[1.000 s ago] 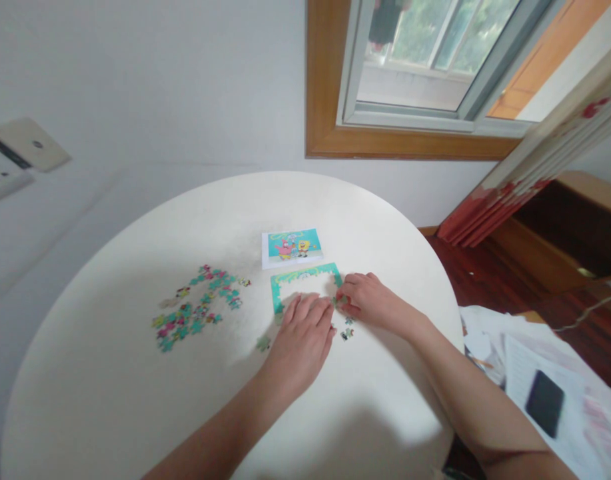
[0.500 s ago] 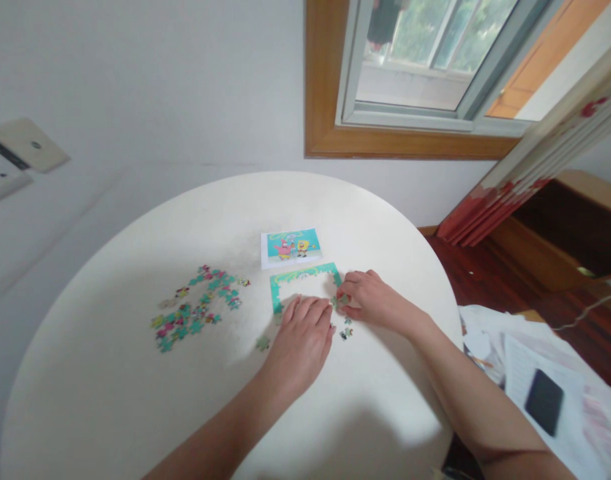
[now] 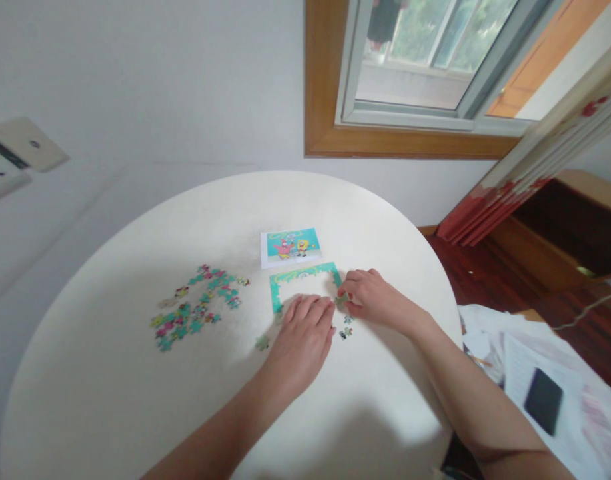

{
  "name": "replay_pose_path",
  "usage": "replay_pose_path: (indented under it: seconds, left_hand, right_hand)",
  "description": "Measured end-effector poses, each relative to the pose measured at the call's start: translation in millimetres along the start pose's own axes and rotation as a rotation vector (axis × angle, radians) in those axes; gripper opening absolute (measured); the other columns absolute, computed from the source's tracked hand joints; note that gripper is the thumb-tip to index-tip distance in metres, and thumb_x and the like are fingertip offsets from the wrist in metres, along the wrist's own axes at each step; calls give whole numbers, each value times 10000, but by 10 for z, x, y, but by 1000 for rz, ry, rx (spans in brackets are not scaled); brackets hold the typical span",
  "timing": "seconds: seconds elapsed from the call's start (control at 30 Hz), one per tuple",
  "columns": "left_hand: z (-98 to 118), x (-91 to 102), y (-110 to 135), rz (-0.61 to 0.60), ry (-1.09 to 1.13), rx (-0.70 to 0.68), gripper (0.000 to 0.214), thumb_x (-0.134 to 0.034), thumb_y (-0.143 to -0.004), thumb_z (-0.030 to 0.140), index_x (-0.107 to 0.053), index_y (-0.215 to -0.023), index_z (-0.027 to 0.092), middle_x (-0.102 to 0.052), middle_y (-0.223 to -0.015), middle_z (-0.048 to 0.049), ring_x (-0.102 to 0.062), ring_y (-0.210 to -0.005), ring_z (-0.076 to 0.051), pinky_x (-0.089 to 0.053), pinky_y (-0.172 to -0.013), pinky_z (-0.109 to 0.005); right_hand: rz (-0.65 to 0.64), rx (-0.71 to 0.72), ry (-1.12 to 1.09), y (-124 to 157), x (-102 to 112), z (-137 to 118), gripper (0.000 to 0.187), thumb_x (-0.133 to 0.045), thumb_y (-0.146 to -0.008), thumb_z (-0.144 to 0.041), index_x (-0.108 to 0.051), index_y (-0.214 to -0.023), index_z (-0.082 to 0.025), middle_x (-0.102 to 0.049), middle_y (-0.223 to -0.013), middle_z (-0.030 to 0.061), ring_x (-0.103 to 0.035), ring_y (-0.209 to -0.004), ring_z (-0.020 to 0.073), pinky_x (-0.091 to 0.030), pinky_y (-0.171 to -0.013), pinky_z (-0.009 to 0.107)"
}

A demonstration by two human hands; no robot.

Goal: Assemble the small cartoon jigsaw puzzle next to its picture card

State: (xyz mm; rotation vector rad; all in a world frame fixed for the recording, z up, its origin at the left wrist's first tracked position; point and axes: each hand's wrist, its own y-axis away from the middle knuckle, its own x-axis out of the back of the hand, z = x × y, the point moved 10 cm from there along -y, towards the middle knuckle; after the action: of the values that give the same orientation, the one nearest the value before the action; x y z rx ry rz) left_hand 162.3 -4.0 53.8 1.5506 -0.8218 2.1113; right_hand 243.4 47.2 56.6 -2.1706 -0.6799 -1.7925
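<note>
A partly built puzzle frame [image 3: 295, 280] with a teal-green border lies on the round white table [image 3: 135, 400]. My left hand [image 3: 302, 340] rests flat on the frame's near edge, fingers together. My right hand [image 3: 372, 299] sits at the frame's right side, pinching a small puzzle piece [image 3: 341, 301] between thumb and fingers. Beyond the frame lies a cartoon reference picture [image 3: 290, 245]. Two loose pieces [image 3: 346, 328] lie just below my right hand, and one piece [image 3: 262, 343] lies left of my left hand.
A heap of several loose teal and pink pieces [image 3: 198, 308] is spread at the left of the table. A wood-framed window [image 3: 415, 80] is in the wall behind. At the right are a red-and-white curtain [image 3: 530, 167], papers and a dark phone [image 3: 542, 401].
My right hand has shifted its fingers slightly at the frame's right side. My left hand has barely moved.
</note>
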Motion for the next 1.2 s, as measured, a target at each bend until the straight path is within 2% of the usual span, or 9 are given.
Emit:
replay_pose_path:
  seconds: [0.13,0.33,0.63,0.83,1.07,1.2]
  left_hand:
    - [14,-3,13,-18,-1,-6,355,-447,-942,236,-518,-1286,183,-558,-1310,-79,-439,-1237,-260,-284,-1116,-483]
    - [45,-16,21,-67,-34,-4,340,-456,-942,250,-543,-1270,232,-528,-1358,-73,-425,-1276,-264,-265,-1125,-510]
    - [50,-54,11,-95,-71,-8,348,-427,-956,267,-547,-1282,243,-511,-1396,-63,-412,-1308,-275,-252,-1135,-536]
    - [47,-40,3,-65,-90,-13,354,-416,-968,293,-537,-1295,234,-479,-1426,-68,-402,-1320,-274,-252,-1137,-530]
    - [66,-84,-13,-72,-65,-63,376,-411,-973,324,-500,-1336,282,-470,-1445,6,-340,-1368,-262,-205,-1159,-532]
    - [60,-98,-15,-68,-71,-55,374,-412,-973,334,-507,-1331,279,-507,-1412,11,-341,-1369,-261,-187,-1166,-536]
  right_hand:
    - [21,-22,4,37,45,24,173,-547,-851,-164,-658,-982,-187,-651,-1009,63,-588,-979,188,-350,-800,301]
    - [-10,-159,34,64,61,193,147,-545,-844,-155,-663,-923,-193,-656,-970,56,-597,-923,186,-361,-776,296]
    - [-30,-118,18,23,1,168,131,-548,-857,-177,-647,-942,-193,-658,-974,49,-599,-930,178,-365,-765,280]
    - [-38,-93,32,13,-36,166,153,-526,-868,-180,-653,-953,-192,-658,-984,57,-598,-932,184,-360,-750,280]
    - [-14,-90,18,7,-35,174,148,-557,-846,-165,-655,-951,-199,-665,-974,50,-603,-929,185,-351,-728,275]
    - [-14,-83,16,3,-45,173,145,-559,-844,-162,-654,-949,-195,-665,-976,53,-602,-924,184,-355,-736,280]
